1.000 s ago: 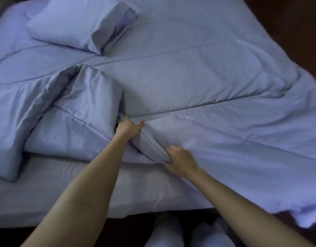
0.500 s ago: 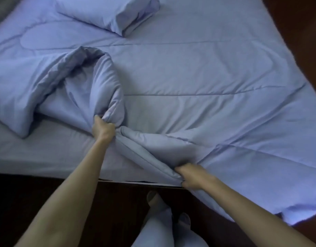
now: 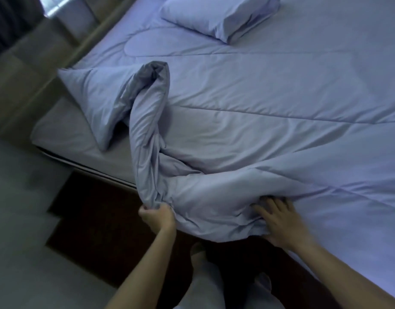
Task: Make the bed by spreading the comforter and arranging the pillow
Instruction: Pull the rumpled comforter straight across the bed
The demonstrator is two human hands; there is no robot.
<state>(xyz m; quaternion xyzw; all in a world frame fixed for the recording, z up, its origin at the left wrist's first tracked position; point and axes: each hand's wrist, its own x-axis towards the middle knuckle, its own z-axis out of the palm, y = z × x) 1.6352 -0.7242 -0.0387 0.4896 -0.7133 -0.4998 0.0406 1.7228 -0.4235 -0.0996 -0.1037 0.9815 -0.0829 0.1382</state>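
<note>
A pale lilac comforter, quilted in long stitched lines, covers most of the bed, its long axis running from the near right edge toward the far left, where the head end lies. Most of it lies flat and smooth; the near left corner is folded back and bunched into a soft rope of cloth that rises from the bed's near edge to a rounded peak, showing a greyer underside. Beside that fold a strip of bare fitted sheet shows at the mattress corner. A plump rectangular pillow in matching fabric rests on the comforter at the far end, its long side angled across the bed and its open flap facing right. The person's left hand, arm extended, is fisted tight on the gathered corner just off the mattress edge. The right hand lies palm down with fingers spread, thumb tucked under the comforter's hem.
</note>
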